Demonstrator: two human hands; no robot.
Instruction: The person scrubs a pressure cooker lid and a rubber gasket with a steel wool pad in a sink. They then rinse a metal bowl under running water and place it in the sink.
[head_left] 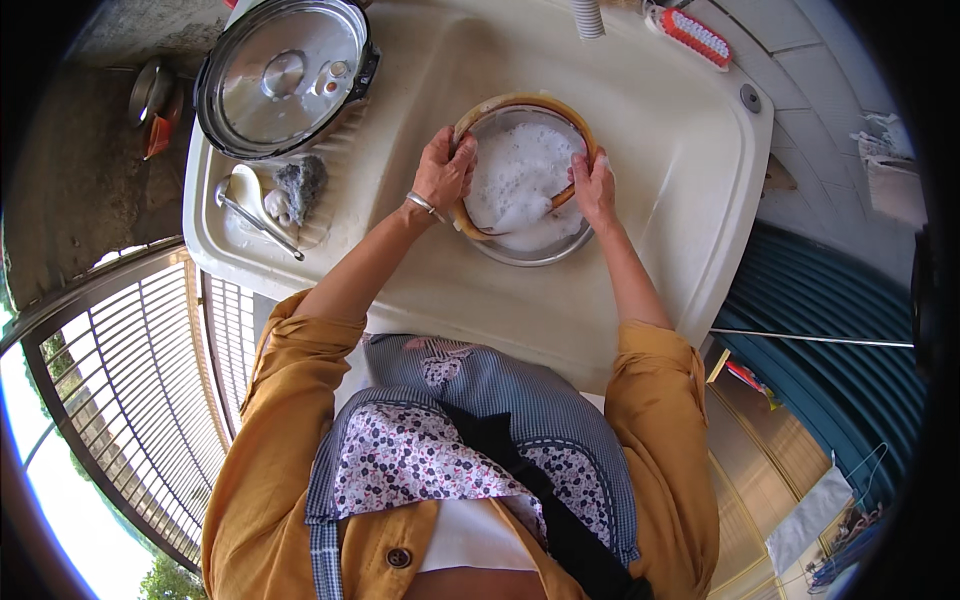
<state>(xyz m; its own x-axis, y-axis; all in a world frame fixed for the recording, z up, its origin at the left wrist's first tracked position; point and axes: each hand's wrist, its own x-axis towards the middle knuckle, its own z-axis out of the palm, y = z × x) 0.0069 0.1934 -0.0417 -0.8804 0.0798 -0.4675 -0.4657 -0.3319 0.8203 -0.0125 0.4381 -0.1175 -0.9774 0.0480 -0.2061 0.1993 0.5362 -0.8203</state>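
Note:
My left hand and my right hand grip a yellow-brown rubber sealing ring from its two sides. The left fingers are closed round it, and so are the right. Part of the ring dips into white suds that fill a round metal bowl. The foam hides some of the ring's lower side. The bowl stands in the basin of a cream-coloured sink.
A pressure cooker lid lies at the sink's far left. Nearer me are a white spoon, a metal utensil and a grey scouring pad. A grey hose hangs at the back, with a red-and-white brush beside it.

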